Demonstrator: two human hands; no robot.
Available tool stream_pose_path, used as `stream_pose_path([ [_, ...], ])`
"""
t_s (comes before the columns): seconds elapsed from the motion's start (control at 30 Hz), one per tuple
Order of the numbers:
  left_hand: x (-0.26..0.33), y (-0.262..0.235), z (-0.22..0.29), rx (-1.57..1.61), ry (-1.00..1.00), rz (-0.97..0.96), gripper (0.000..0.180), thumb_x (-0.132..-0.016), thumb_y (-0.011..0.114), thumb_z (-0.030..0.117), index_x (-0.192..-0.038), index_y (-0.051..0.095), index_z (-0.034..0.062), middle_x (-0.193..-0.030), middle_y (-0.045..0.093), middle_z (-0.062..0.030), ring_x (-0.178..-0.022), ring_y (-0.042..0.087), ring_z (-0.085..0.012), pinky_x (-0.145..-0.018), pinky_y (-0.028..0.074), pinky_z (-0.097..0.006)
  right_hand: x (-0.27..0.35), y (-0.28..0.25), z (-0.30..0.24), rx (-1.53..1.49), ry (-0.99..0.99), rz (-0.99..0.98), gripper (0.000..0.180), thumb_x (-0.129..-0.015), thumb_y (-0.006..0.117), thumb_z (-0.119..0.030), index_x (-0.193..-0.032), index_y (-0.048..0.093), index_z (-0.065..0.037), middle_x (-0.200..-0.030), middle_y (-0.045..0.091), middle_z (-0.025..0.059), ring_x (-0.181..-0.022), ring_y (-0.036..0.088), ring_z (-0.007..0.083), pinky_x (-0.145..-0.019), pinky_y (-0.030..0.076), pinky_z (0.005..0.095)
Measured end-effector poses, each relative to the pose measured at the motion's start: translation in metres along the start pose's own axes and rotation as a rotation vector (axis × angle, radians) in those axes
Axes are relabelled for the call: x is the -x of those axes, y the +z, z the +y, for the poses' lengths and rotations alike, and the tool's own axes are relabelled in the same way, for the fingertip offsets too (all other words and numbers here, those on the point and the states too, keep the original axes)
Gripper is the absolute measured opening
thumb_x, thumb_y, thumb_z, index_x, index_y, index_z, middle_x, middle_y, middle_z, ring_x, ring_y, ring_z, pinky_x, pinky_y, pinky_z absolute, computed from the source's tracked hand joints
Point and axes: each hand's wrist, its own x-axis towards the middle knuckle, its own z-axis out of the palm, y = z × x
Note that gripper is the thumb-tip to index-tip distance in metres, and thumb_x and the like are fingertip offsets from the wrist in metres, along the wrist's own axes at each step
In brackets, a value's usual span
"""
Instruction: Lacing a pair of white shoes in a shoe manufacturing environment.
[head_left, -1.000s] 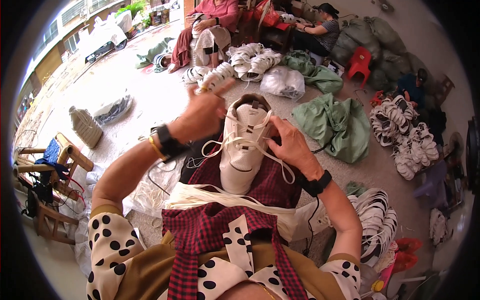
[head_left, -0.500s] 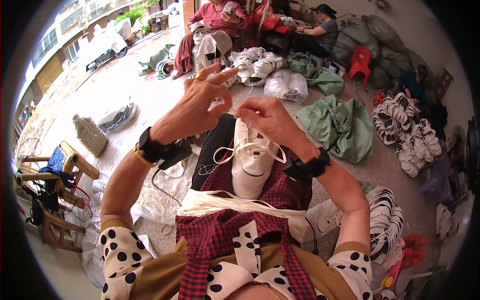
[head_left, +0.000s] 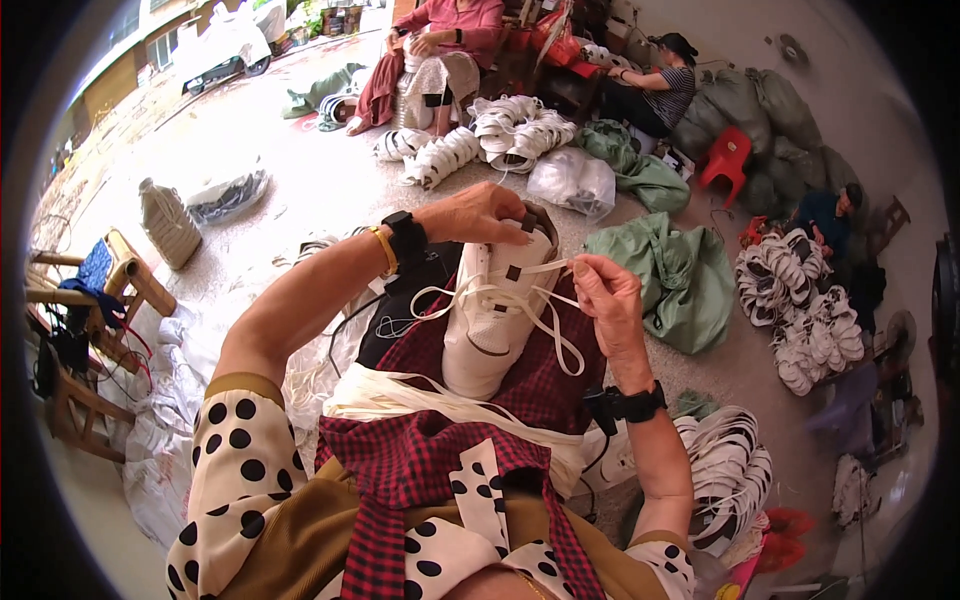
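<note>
White shoe (head_left: 478, 360), one, resting on the checked apron (head_left: 400, 455), toe toward the wearer's body, opening away; judged part-laced from where I stand: cream lace (head_left: 545, 268) crosses the lower and middle front, while the topmost holes by the opening look to be left over; loose lengths hang at both sides, with no finished bow that I can see.

Left hand (head_left: 475, 215), one, bent over the top of the tongue, fingers drawn narrow; whether they grip tongue or lace I cannot tell; right hand (head_left: 612, 300), one, just beside the shoe's right, thumb and fingertips pinched on the cream lace.

Counted, largest first: dark green sacks (head_left: 780, 105), heaped at the far right, overlapping too much to number; co-workers (head_left: 672, 95), three, all seated well apart from the shoe; lighter green sacks (head_left: 675, 285), at least two beyond the right hand; bunched shoes (head_left: 818, 338), several piles, pairs beyond counting; red stool (head_left: 725, 162), one; checked apron, one; lace bundle (head_left: 390, 395), one, laid across the apron, strands uncountable; black wristbands (head_left: 405, 238), two, one per wrist; yellow bangle (head_left: 382, 252), one, left wrist.
</note>
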Motion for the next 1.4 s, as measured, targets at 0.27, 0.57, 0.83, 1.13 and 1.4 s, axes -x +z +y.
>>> stream_pose_path([
  [0.27,0.004,-0.004,0.003,0.163,-0.153,-0.192,0.041,-0.088,0.073,0.037,-0.106,0.07,0.0005,-0.082,0.066,-0.0011,-0.077,0.055,-0.0083,-0.069,0.045,-0.03,0.004,0.015,0.011,0.23,-0.134,0.008,0.014,-0.092,0.072,-0.013,-0.093,0.075,0.0,-0.08,0.067,-0.0031,-0.071,0.057,0.0038,-0.064,0.048,0.0219],
  [0.57,0.008,-0.002,-0.007,0.295,-0.152,-0.197,0.039,-0.091,0.072,0.038,-0.107,0.07,0.0022,-0.083,0.066,0.0004,-0.079,0.056,-0.0081,-0.074,0.046,-0.03,0.003,0.036,0.024,0.754,-0.29,0.159,0.009,-0.082,0.071,-0.006,-0.084,0.07,0.002,-0.074,0.065,0.0056,-0.063,0.059,0.0108,-0.06,0.048,0.0269],
  [0.83,0.02,0.022,0.011,0.001,0.169,0.074,0.034,-0.077,0.076,0.021,-0.108,0.07,0.0082,-0.13,0.057,-0.0132,-0.12,0.053,-0.026,-0.101,0.039,-0.043,0.0,0.035,0.032,0.506,-0.153,0.205,0.012,-0.086,0.07,-0.01,-0.085,0.07,0.002,-0.074,0.06,-0.0001,-0.064,0.052,0.0056,-0.058,0.043,0.0238],
  [1.13,0.038,0.032,0.014,-0.022,0.191,0.193,0.017,-0.075,0.083,0.022,-0.081,0.074,0.0084,-0.151,0.044,-0.0133,-0.131,0.048,-0.0323,-0.106,0.037,-0.047,0.001,0.039,0.024,0.702,-0.275,0.185,0.009,-0.082,0.069,-0.007,-0.082,0.066,0.001,-0.072,0.059,0.0035,-0.062,0.055,0.0109,-0.059,0.046,0.0282],
  [1.4,0.048,0.026,0.004,0.022,0.25,0.123,0.022,-0.08,0.081,0.027,-0.086,0.074,0.0065,-0.152,0.043,-0.0181,-0.131,0.05,-0.0326,-0.107,0.039,-0.046,-0.007,0.054,0.011,0.838,-0.268,0.132,0.012,-0.08,0.072,-0.008,-0.086,0.071,0.003,-0.079,0.066,0.0118,-0.067,0.066,0.0204,-0.062,0.052,0.0328],
])
